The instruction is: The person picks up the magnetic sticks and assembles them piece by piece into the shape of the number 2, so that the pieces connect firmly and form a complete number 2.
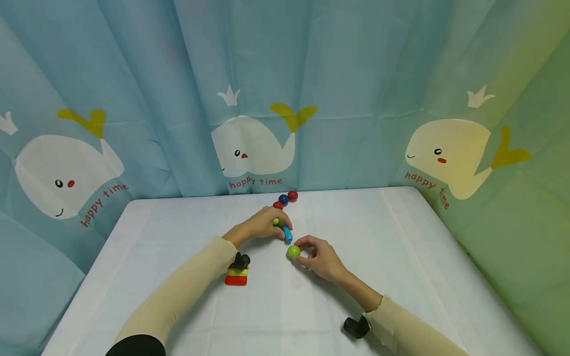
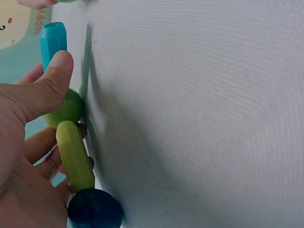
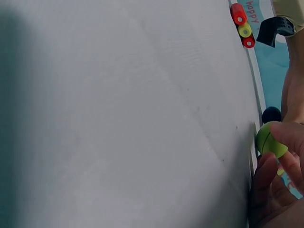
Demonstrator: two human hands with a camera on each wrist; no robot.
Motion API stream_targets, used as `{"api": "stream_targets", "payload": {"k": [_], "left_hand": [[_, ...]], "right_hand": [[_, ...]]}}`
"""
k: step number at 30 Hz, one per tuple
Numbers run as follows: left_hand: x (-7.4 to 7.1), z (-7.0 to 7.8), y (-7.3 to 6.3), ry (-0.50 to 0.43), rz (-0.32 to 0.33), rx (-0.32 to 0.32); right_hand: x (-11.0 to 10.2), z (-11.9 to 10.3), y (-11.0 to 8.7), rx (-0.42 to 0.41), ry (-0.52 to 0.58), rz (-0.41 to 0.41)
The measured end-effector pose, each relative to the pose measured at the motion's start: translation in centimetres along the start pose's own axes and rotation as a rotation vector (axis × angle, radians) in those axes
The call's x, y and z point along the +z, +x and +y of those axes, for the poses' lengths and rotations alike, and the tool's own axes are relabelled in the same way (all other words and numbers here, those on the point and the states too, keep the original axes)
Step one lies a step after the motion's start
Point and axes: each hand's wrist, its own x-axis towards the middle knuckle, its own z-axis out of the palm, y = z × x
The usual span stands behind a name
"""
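My left hand (image 1: pixel 263 223) holds a light-blue stick (image 2: pixel 53 42), the thumb pressed on its side. The stick's lower end meets a green ball (image 2: pixel 66 108), partly hidden by the thumb. Below that ball, a yellow-green stick (image 2: pixel 75 154) leads to a dark blue ball (image 2: pixel 95 209), forming a joined chain along the fingers. Just right and nearer the front, my right hand (image 1: pixel 322 259) pinches another green ball (image 1: pixel 293 252) between thumb and fingers, close to the free end of the light-blue stick. A dark seam crosses this ball in the right wrist view.
Beyond the left hand, a red ball (image 1: pixel 292 196) and a blue ball (image 1: pixel 283 199) lie near the table's back edge, with another red ball (image 1: pixel 278 204) beside them. Red (image 1: pixel 236 281) and yellow sticks (image 1: pixel 237 272) lie side by side under the left wrist. A printed curtain (image 1: pixel 356 148) hangs behind.
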Motion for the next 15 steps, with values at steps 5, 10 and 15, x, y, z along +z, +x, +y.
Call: {"api": "stream_targets", "payload": {"k": [5,10,15], "left_hand": [[-0.13,-0.03,0.0,-0.029,-0.006,-0.017],[-0.29,0.15,0.0,-0.027,-0.012,-0.034],[-0.46,0.27,0.07,-0.035,-0.019,-0.055]], "right_hand": [[0.25,-0.18,-0.04,0.001,0.0,0.019],[0.54,-0.46,0.06,0.001,-0.007,0.067],[0.91,-0.69,0.4,-0.001,-0.049,0.133]]}}
